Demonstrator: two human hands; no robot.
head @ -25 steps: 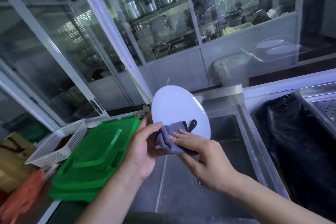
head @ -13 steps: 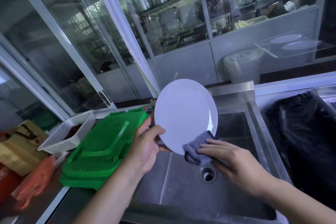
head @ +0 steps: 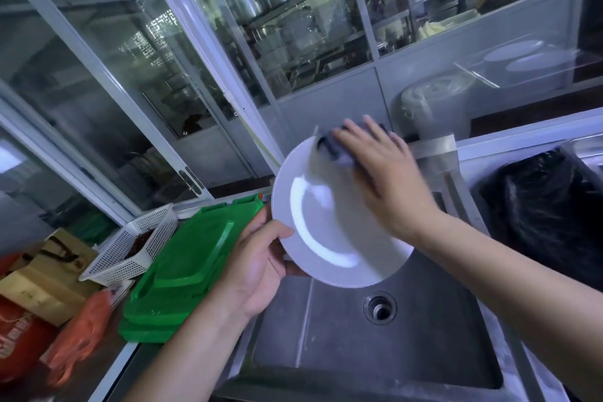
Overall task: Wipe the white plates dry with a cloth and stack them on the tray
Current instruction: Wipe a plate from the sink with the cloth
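Cloth [head: 336, 148] mostly hidden under blurred fingers [head: 355, 137]

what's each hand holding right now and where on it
The left hand grips the round white plate by its lower left rim, thumb on the face. The right hand presses a grey cloth flat against the plate's upper rim.

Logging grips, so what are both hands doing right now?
Left hand: grips the white plate at its rim.
Right hand: fingers straight, presses the cloth on the plate.

Bare forearms, no sleeves visible
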